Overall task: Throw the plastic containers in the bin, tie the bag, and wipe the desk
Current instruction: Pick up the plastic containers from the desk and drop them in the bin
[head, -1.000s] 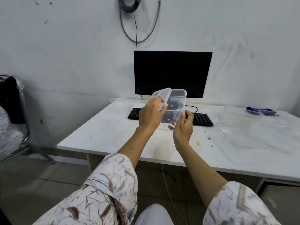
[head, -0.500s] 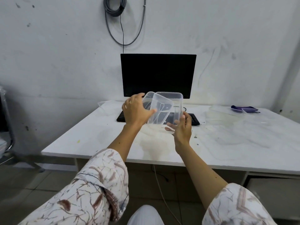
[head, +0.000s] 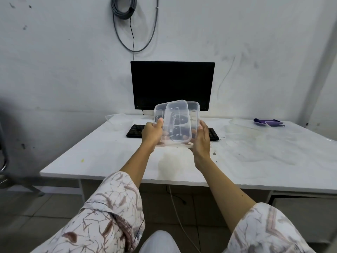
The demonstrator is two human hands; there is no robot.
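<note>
- We are looking down from a head-worn camera at our two bare arms reaching toward a white rectangular desk [head: 113, 157] set against a scuffed white wall.
- Our left hand [head: 152, 133] grips the left edge of a clear rectangular plastic container [head: 176, 123], thumb curled over its rim.
- Our right hand [head: 201, 138] cups the right side of a second clear plastic container [head: 194, 114] behind it, fingers wrapped round its wall; the two tubs overlap, tilted, raised just above the desk's middle.
- Behind them stands a black flat monitor [head: 172, 84], and a black keyboard [head: 135, 131] lies partly hidden by our hands.
- More clear plastic lies on the desk: a shallow tub [head: 118, 120] at the far left, and thin transparent lids [head: 242, 125] at the far right, near a purple cloth-like item [head: 267, 122].
- No bin or bag is in view.
- We judge the step in hand is nesting the tubs for one trip to the bin. To do it well, we would square the front tub's corners with the rear one's, press gently, since thin plastic flexes and slips, then gather the remaining pieces.
- The desk shows stains and crumbs, so wiping seems yet to come.
</note>
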